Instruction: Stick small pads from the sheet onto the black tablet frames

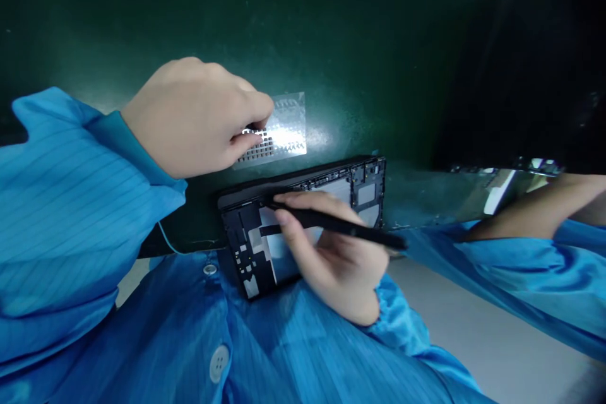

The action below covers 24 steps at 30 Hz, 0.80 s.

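My left hand (203,117) is over a clear plastic sheet (291,123) that carries rows of small dark square pads (260,150). Its fingers are curled and the thumb is bent towards the index finger at the sheet; whatever they pinch is hidden. Black tweezers (350,227) lie in my right hand (341,259), gripped between thumb and fingers like a pen. Their tip points at the upper left part of an open black tablet-like housing (241,221), which has silvery inner areas. This housing sits tilted at the table's near edge, against my blue smock.
The dark green table (331,31) stretches ahead, with glare near the sheet. On the right, another person's forearm (521,208) in a blue sleeve reaches in beside a large black object (530,88). A white strip (499,192) shows below that object.
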{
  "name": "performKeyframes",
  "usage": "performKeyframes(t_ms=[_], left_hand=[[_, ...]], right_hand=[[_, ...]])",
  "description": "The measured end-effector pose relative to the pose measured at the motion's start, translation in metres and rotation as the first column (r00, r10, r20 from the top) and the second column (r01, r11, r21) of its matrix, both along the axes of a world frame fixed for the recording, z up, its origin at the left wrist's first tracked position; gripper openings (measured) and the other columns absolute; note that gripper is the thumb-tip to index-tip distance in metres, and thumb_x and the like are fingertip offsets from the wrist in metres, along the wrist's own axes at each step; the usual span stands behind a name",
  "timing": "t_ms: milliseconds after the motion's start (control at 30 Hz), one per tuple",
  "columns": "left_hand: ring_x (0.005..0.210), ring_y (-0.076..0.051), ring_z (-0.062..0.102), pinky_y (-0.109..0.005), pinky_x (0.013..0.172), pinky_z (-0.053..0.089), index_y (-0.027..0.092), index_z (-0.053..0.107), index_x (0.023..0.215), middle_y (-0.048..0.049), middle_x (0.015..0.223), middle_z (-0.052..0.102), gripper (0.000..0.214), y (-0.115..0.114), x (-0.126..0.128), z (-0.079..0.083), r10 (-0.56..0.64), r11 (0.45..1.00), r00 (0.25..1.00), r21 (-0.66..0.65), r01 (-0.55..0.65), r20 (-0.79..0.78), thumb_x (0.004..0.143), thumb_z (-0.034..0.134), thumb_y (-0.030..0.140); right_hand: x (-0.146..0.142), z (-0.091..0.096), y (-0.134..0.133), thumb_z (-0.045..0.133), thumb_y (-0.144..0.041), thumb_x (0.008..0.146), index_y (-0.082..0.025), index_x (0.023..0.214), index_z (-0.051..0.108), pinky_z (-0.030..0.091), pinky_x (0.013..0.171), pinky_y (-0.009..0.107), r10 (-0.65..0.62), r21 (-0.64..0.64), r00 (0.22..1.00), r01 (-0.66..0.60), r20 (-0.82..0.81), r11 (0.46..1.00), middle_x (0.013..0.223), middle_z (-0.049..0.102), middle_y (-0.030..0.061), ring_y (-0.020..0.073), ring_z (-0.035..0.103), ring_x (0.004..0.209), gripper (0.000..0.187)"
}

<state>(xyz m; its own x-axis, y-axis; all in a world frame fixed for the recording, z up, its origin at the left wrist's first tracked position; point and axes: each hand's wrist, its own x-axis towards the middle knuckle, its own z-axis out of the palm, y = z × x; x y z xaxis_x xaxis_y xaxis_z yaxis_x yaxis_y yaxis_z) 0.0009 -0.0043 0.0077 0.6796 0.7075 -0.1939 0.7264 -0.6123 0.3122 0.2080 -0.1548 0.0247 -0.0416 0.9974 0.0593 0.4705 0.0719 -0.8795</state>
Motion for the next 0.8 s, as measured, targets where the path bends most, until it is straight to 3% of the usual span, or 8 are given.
performKeyframes(t_ms=[133,233,300,433,700,800], left_hand=[[0.076,-0.019,0.060,-0.035,0.073,0.043,0.025,0.080,0.097,-0.0033,0.091,0.078,0.027,0.001,-0.003,0.003,-0.046,0.999,0.999,-0.022,0.046,0.007,0.103,0.056,0.035],[0.079,-0.018,0.062,-0.032,0.076,0.046,0.027,0.082,0.106,-0.0004,0.094,0.080,0.023,0.002,-0.004,0.003,-0.040,0.998,0.999,-0.056,0.042,0.031,0.101,0.060,0.031],[0.080,-0.019,0.063,-0.033,0.075,0.045,0.029,0.083,0.108,-0.0001,0.093,0.081,0.024,0.002,-0.004,0.002,-0.037,0.998,0.999,-0.057,0.039,0.038,0.101,0.060,0.033],[0.083,-0.021,0.065,-0.036,0.081,0.047,0.030,0.084,0.108,-0.0023,0.095,0.080,0.029,0.002,-0.004,0.001,-0.030,0.998,0.998,-0.054,0.032,0.048,0.102,0.056,0.034],[0.079,-0.018,0.058,-0.033,0.083,0.046,0.028,0.083,0.106,-0.0019,0.089,0.075,0.029,0.002,-0.003,0.001,-0.022,0.997,0.998,-0.079,0.026,0.059,0.101,0.055,0.032],[0.077,-0.017,0.056,-0.032,0.080,0.045,0.028,0.083,0.104,-0.0020,0.088,0.075,0.026,0.002,-0.003,0.000,-0.020,0.998,0.997,-0.065,0.025,0.072,0.100,0.058,0.032]], right_hand=[[0.024,0.008,0.060,0.082,-0.029,0.102,-0.031,0.112,0.079,0.070,0.099,0.046,0.159,-0.094,0.987,-0.157,0.021,0.983,0.114,0.085,0.0023,0.0257,0.083,0.106,0.010],[0.034,-0.004,0.100,0.081,-0.045,0.102,-0.029,0.108,0.078,0.069,0.101,0.044,0.303,-0.164,0.952,-0.305,-0.036,0.938,0.111,0.083,0.0037,0.0263,0.081,0.107,0.018],[0.036,-0.013,0.114,0.082,-0.054,0.100,-0.029,0.107,0.078,0.069,0.099,0.043,0.351,-0.193,0.935,-0.355,-0.056,0.915,0.108,0.083,0.0047,0.0269,0.080,0.105,0.027],[0.034,-0.021,0.113,0.084,-0.060,0.096,-0.029,0.106,0.078,0.069,0.099,0.043,0.315,-0.202,0.946,-0.324,-0.078,0.924,0.109,0.082,0.0044,0.0268,0.079,0.106,0.033],[0.032,-0.011,0.119,0.083,-0.057,0.098,-0.029,0.101,0.077,0.069,0.101,0.042,0.386,-0.237,0.920,-0.391,-0.070,0.889,0.107,0.083,0.0044,0.0258,0.080,0.104,0.029],[0.031,-0.004,0.100,0.086,-0.051,0.097,-0.028,0.101,0.076,0.070,0.092,0.041,0.265,-0.244,0.958,-0.285,-0.110,0.927,0.103,0.082,0.0040,0.0243,0.079,0.094,0.025]])
